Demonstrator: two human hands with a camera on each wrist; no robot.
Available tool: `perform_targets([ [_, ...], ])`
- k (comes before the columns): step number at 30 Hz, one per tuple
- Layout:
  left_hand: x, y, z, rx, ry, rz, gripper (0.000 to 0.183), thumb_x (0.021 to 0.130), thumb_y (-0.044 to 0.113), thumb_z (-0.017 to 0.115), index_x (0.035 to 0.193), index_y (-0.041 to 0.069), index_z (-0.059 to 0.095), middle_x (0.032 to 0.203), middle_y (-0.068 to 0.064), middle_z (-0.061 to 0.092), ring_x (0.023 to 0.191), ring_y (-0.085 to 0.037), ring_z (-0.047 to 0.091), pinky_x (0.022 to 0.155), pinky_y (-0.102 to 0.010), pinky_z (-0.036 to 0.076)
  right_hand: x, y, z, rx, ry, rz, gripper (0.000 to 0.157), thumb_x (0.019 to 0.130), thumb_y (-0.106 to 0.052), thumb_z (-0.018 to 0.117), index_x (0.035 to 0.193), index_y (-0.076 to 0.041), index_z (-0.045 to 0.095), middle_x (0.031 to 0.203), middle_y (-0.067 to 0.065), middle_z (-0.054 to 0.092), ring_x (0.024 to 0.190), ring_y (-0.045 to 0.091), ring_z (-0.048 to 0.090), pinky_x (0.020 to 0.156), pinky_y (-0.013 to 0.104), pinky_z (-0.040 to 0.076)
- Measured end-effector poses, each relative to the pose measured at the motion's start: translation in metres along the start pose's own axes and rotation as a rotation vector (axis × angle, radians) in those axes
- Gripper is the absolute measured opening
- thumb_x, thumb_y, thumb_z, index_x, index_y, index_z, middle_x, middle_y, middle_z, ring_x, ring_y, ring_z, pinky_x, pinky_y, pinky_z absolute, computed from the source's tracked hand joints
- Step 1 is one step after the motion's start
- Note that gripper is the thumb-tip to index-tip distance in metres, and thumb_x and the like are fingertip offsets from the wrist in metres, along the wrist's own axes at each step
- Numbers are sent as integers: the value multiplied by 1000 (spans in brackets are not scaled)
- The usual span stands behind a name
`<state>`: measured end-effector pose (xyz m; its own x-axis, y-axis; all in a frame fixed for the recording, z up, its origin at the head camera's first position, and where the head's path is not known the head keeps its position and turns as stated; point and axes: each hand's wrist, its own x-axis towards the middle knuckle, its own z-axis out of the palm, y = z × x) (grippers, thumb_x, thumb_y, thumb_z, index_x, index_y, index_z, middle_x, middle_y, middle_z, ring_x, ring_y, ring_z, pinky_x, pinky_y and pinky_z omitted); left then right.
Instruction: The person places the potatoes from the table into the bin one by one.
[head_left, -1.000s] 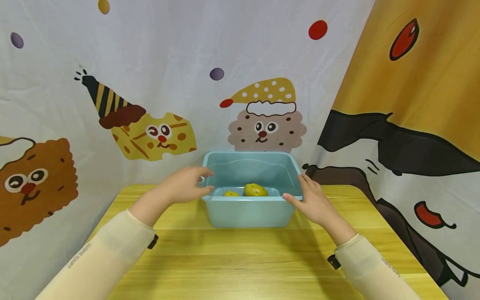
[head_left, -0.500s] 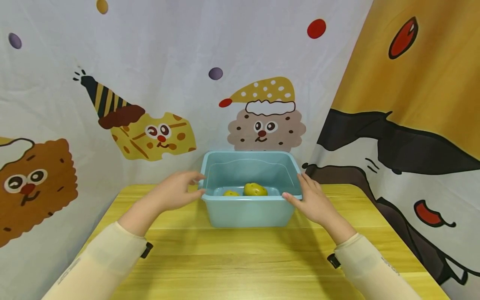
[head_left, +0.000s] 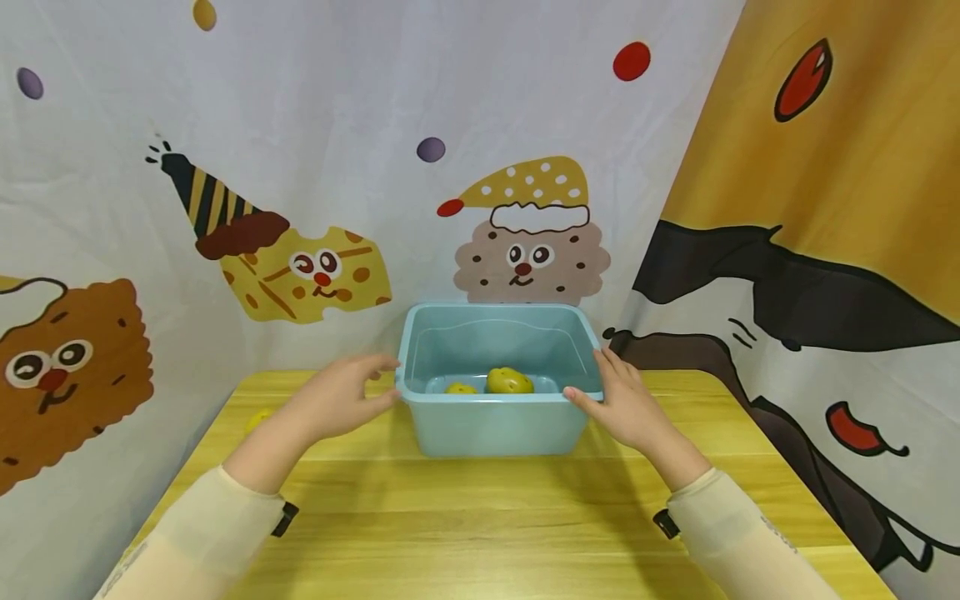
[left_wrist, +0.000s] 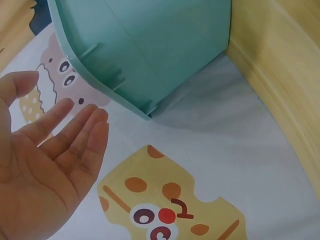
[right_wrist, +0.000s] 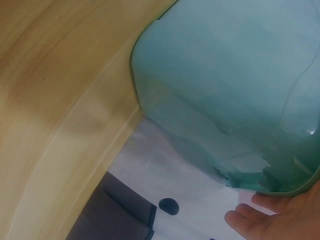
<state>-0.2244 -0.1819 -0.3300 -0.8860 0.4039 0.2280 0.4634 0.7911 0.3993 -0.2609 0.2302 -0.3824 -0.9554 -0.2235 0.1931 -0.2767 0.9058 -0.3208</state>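
Observation:
A light-blue plastic basin (head_left: 498,427) stands on the wooden table. Inside it lie a yellowish potato (head_left: 510,381) with dark spots and a smaller yellow piece (head_left: 461,388), half hidden by the front wall. Beside the left rim is my left hand (head_left: 341,398), its fingers loosely bent around nothing; the left wrist view shows its palm apart from the basin. My right hand (head_left: 633,404) rests at the right front corner. Its thumb lies on the front rim, and its fingers stretch along the outside of the right rim.
A bright yellow thing (head_left: 257,420) sits on the table (head_left: 480,525) behind my left forearm, mostly hidden. Just past the table's back edge hangs a cloth (head_left: 337,167) printed with cartoon foods.
My left hand has drawn back leftward from over the basin's left rim and come slightly nearer. The bright yellow thing now shows past that forearm. My right hand stays put.

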Motion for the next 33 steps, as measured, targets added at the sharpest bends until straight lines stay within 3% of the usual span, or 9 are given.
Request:
perform_targets([
  [16, -12, -8, 2, 13, 32, -28, 47, 88, 40, 59, 128, 16, 53, 126, -2, 56, 107, -28, 56, 88, -46, 46, 0, 1, 1, 4, 10, 6, 98, 81, -72, 41, 147, -4, 15, 152, 15, 10, 134, 42, 15, 97, 67, 23],
  [33, -29, -19, 10, 29, 38, -125, 51, 88, 47, 55, 129, 16, 52, 125, -4, 56, 107, -27, 57, 85, -47, 46, -2, -2, 0, 5, 10, 0, 98, 81, -72, 41, 147, -3, 15, 152, 16, 11, 134, 42, 15, 97, 67, 23],
])
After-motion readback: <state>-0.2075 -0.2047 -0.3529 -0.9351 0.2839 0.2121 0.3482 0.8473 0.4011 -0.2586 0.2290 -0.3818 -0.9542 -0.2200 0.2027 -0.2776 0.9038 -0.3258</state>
